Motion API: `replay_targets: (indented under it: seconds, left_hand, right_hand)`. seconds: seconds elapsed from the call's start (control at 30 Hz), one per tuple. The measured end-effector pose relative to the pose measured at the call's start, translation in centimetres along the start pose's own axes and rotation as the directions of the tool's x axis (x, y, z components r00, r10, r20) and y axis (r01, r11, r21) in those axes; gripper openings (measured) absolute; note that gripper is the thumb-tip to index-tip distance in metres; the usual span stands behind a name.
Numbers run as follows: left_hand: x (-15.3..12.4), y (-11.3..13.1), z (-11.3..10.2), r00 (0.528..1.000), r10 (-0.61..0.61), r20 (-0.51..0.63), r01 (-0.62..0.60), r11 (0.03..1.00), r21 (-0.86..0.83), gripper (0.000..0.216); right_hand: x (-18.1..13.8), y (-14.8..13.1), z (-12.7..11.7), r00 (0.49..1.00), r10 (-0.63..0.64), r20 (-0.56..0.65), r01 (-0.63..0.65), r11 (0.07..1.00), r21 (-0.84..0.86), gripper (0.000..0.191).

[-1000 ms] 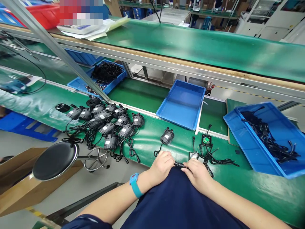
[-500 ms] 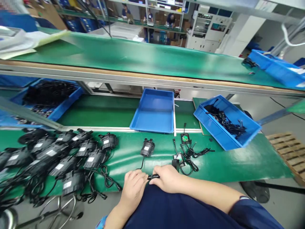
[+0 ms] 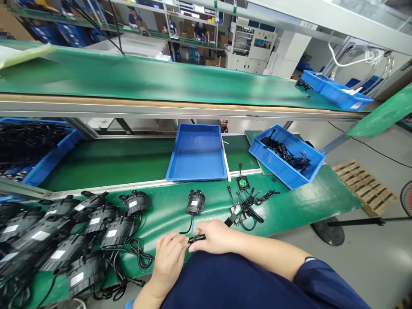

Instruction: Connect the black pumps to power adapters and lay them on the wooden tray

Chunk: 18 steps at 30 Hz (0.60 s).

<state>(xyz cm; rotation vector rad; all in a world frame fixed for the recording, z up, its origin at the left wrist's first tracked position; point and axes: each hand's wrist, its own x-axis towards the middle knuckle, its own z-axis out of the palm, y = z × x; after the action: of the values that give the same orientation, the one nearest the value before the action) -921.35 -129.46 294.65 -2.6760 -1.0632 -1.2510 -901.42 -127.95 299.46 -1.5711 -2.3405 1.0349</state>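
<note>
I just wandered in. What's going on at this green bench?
A person pinches a slim black cable connector between the left hand and right hand, near the bench's front edge. Just beyond sits a black, ribbed plastic unit with a white label on the green-covered bench, its cord running toward the hands. More such units are clustered at left. At right lie loose black cables, near a blue plastic bin holding more.

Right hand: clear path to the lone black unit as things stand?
Probably yes: the unit sits just ahead of the right hand, nothing visible between. That hand holds the connector, though, so would likely need to let go first.
</note>
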Motion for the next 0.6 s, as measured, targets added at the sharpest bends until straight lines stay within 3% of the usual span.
replay_targets:
  seconds: [0.07,0.17,0.27,0.33,0.47,0.6]
  left_hand:
    - [0.2,-0.1,0.1,1.000,0.000,-0.018,0.000,1.000,-0.003,0.012]
    - [0.6,0.1,0.3,0.999,0.022,-0.028,-0.021,1.000,0.011,0.014]
    - [0.9,0.3,0.6,1.000,0.014,-0.009,-0.013,0.999,0.033,0.014]
    - [1.1,0.4,0.8,1.000,0.005,0.014,-0.006,0.999,0.053,0.014]
    - [1.8,1.0,1.3,0.999,0.003,0.036,-0.006,0.996,0.085,0.015]
    - [2.8,2.2,1.9,0.999,-0.006,0.050,0.000,0.993,0.115,0.015]
  right_hand:
    - [0.0,0.2,0.2,1.000,0.029,-0.010,-0.028,0.998,0.058,0.033]
    - [-0.1,0.8,0.1,0.996,0.017,0.086,-0.029,0.989,0.142,0.045]
    - [-0.2,1.4,-0.4,1.000,0.030,0.009,-0.031,0.979,0.201,0.027]
    - [-0.1,1.9,-0.8,0.999,0.044,-0.003,-0.043,0.977,0.209,0.027]
    - [-0.1,2.7,-1.8,0.990,-0.021,0.136,-0.023,0.950,0.311,0.044]
    - [-0.2,4.1,-2.5,0.998,-0.030,0.047,0.013,0.945,0.328,0.021]
